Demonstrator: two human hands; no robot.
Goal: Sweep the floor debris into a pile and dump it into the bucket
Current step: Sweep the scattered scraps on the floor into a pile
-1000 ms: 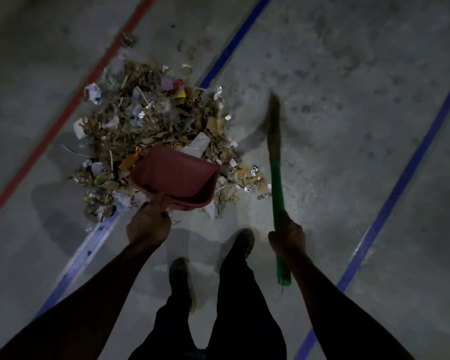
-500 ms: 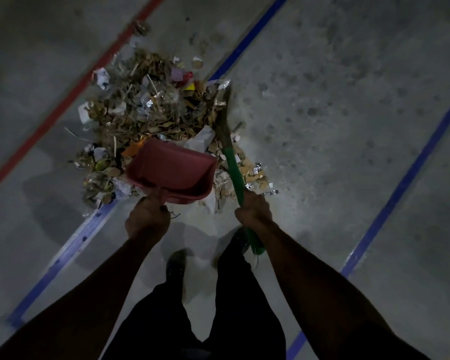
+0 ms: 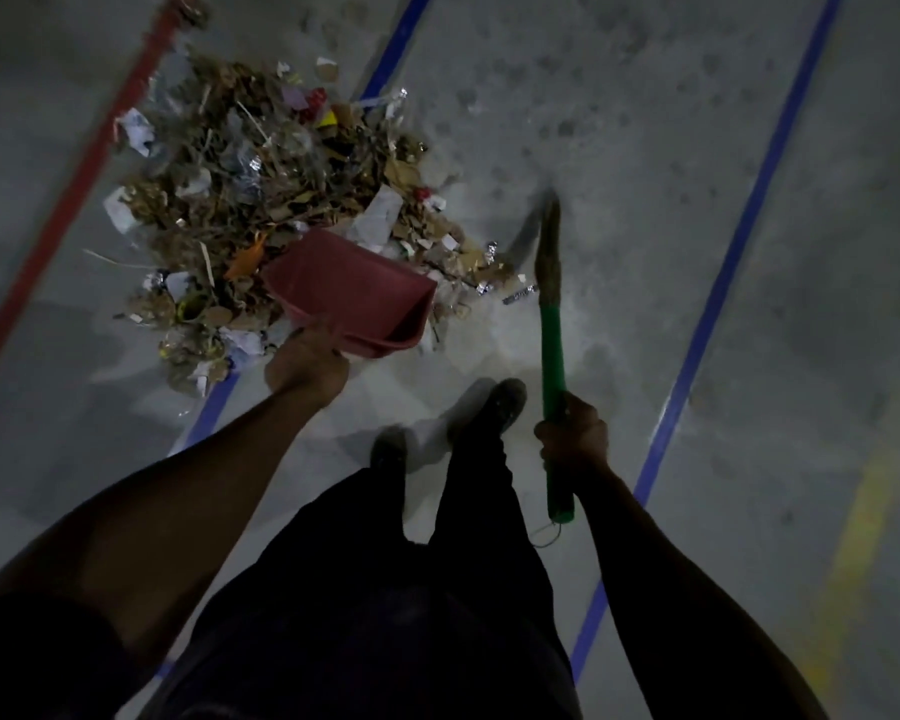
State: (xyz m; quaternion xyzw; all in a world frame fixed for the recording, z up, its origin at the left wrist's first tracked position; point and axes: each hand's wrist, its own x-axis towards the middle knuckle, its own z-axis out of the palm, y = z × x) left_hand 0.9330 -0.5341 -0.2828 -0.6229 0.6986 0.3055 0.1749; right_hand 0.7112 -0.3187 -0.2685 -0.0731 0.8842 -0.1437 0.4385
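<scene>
**Inspector A:** Left hand point(image 3: 306, 367) first. State?

**Inspector B:** Fingers curled round the handle of the red dustpan point(image 3: 353, 293), gripping it. The pan's open mouth is set against the near edge of the debris pile point(image 3: 261, 200); its interior looks bare.

**Inspector A:** Right hand point(image 3: 572, 433)?

**Inspector B:** Closed in a fist round the green handle of the broom point(image 3: 551, 324), gripping it above the handle's end, which shows below the fist. The bristle head is blurred and lies to the right of the pile, just beside its outermost scraps; whether it touches the floor point(image 3: 619, 122) I cannot tell.

**Inspector A:** Contents of the pile?

**Inspector B:** Dry leaves, torn paper, card fragments, foil bits, some coloured scraps. It lies on grey concrete.

**Inspector A:** Surroundings, relative to the pile?

**Inspector B:** A red floor line point(image 3: 74, 194) runs along its left side. One blue line point(image 3: 396, 41) passes under it, another blue line point(image 3: 739, 241) lies well to its right. The person's dark shoes point(image 3: 489, 407) stand near it, just behind the pan.
</scene>
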